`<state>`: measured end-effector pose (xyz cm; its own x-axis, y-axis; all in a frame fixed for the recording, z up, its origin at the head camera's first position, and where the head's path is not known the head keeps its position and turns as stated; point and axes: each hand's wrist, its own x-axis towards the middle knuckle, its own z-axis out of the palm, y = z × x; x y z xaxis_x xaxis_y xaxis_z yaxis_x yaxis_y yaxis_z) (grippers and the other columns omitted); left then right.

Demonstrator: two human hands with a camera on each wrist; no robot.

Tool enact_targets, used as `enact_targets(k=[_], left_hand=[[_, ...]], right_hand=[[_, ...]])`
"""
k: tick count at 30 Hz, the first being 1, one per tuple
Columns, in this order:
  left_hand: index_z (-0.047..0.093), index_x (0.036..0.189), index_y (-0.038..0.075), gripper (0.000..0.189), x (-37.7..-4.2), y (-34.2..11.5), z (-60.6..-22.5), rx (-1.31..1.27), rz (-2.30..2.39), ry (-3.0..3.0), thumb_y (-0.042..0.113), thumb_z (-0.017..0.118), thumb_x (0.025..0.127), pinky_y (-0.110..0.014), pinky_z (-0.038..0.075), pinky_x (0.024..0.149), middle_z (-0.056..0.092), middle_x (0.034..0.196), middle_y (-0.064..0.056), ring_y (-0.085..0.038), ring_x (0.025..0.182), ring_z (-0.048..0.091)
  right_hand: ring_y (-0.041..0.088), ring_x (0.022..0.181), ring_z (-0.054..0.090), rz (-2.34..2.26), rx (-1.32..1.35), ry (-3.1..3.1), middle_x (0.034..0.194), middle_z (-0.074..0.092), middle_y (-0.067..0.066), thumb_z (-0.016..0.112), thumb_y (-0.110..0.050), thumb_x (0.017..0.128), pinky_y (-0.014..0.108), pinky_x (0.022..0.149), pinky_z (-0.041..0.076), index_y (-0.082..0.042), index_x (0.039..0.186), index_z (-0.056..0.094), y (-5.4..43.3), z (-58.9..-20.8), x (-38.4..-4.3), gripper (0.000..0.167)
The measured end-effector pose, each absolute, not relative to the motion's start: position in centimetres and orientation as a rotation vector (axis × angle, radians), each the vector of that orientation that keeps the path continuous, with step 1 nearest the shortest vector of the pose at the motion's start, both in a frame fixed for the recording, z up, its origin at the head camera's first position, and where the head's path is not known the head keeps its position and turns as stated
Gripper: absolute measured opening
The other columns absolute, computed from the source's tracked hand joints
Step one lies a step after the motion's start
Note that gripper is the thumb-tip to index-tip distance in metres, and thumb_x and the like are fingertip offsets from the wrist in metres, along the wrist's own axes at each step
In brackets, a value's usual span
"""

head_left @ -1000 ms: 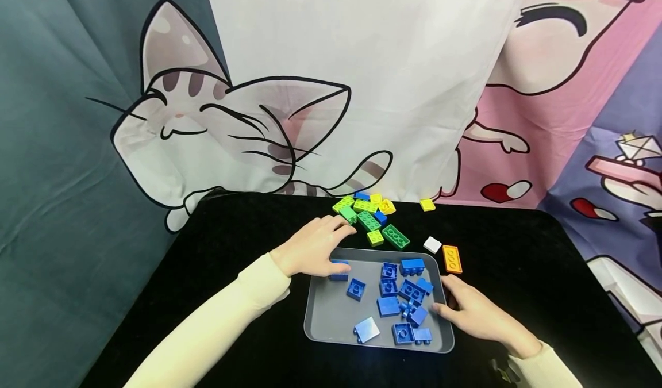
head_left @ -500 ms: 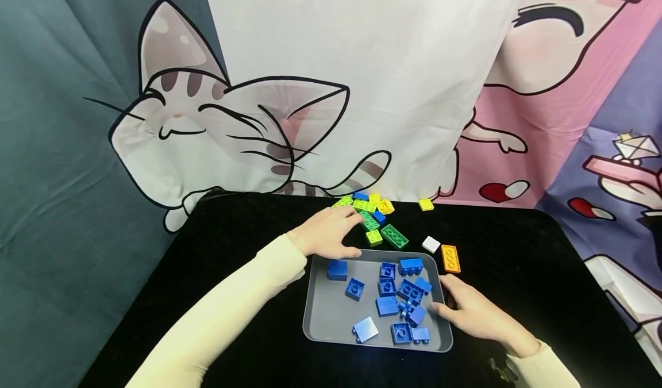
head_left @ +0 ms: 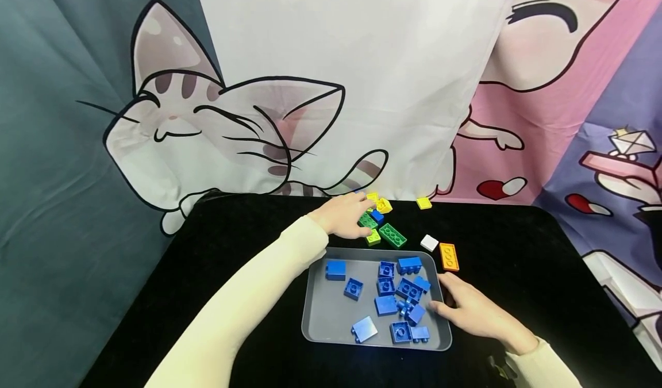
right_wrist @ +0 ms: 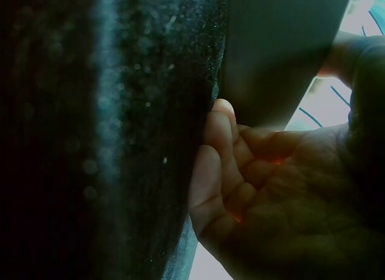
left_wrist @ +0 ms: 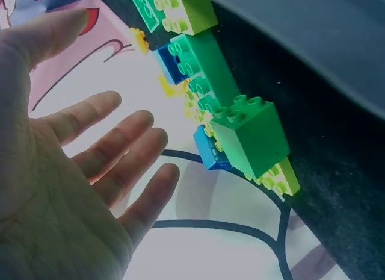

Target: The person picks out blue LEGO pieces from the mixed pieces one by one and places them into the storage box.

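My left hand (head_left: 345,215) hovers over the far pile of toy building bricks, fingers spread and holding nothing in the left wrist view. Just ahead of its fingertips there are a green brick (left_wrist: 252,138), a longer green brick (left_wrist: 207,72), a blue brick (left_wrist: 210,149) and several lime and yellow ones. My right hand (head_left: 478,310) grips the right side of the grey tray (head_left: 331,313), thumb over the rim and fingers curled along the outside. In the tray lie several blue bricks, among them a flat-sided blue brick (head_left: 336,270) at the upper left.
A dark green brick (head_left: 392,235) lies just beyond the tray. To its right are a white brick (head_left: 429,242) and an orange brick (head_left: 449,257). One yellow brick (head_left: 424,203) sits at the far edge of the black table (head_left: 248,233), against a printed cloth backdrop (head_left: 320,60).
My left hand has moved from the tray's upper left corner, away and rightward, onto the far brick pile. The blue brick it covered now shows in the tray. My right hand has stayed put.
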<state>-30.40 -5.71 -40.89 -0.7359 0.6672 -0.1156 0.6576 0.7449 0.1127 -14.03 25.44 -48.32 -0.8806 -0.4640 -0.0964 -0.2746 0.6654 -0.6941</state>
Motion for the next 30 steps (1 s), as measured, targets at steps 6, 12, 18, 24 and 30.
enact_targets(k=[6,12,18,24,30], left_hand=[[0.044,0.157,0.02,0.069,-31.5,-4.1,-41.1,1.023,0.067,2.779,0.049,0.064,0.098,-0.047,0.042,0.12,0.039,0.165,-0.008,-0.028,0.146,0.047],[0.047,0.154,0.021,0.061,-32.2,-3.1,-41.7,1.025,-0.026,2.779,0.042,0.063,0.099,-0.043,0.043,0.119,0.045,0.159,-0.006,-0.024,0.143,0.05],[0.051,0.151,0.02,0.052,-32.5,-2.5,-42.3,1.026,-0.044,2.741,0.031,0.062,0.101,-0.039,0.045,0.117,0.051,0.15,-0.005,-0.02,0.134,0.055],[0.059,0.144,0.022,0.043,-32.4,-1.7,-42.5,1.06,-0.036,2.69,0.022,0.062,0.101,-0.04,0.045,0.117,0.05,0.154,-0.008,-0.022,0.132,0.057],[0.064,0.132,0.021,0.031,-32.2,-1.2,-42.9,1.107,-0.073,2.712,0.023,0.065,0.101,-0.036,0.052,0.108,0.057,0.139,-0.006,-0.019,0.115,0.062]], right_hand=[[0.003,0.081,0.058,-1.042,-0.613,2.603,0.113,0.062,0.009,0.068,-0.033,0.1,0.022,0.067,0.055,-0.005,0.135,0.053,25.3,-48.2,-13.9,0.047],[0.003,0.081,0.058,-1.034,-0.623,2.611,0.112,0.062,0.008,0.068,-0.033,0.1,0.022,0.068,0.055,-0.005,0.134,0.054,25.2,-48.3,-13.9,0.047],[0.003,0.08,0.058,-1.028,-0.614,2.614,0.111,0.061,0.008,0.068,-0.032,0.1,0.022,0.066,0.054,-0.005,0.135,0.054,25.2,-48.2,-13.9,0.047],[0.003,0.078,0.056,-1.017,-0.604,2.622,0.11,0.06,0.007,0.068,-0.033,0.099,0.022,0.064,0.052,-0.006,0.136,0.054,25.3,-48.1,-13.9,0.048],[0.003,0.079,0.056,-1.014,-0.59,2.62,0.11,0.06,0.008,0.068,-0.034,0.099,0.022,0.063,0.052,-0.006,0.136,0.054,25.4,-48.1,-13.9,0.048]])
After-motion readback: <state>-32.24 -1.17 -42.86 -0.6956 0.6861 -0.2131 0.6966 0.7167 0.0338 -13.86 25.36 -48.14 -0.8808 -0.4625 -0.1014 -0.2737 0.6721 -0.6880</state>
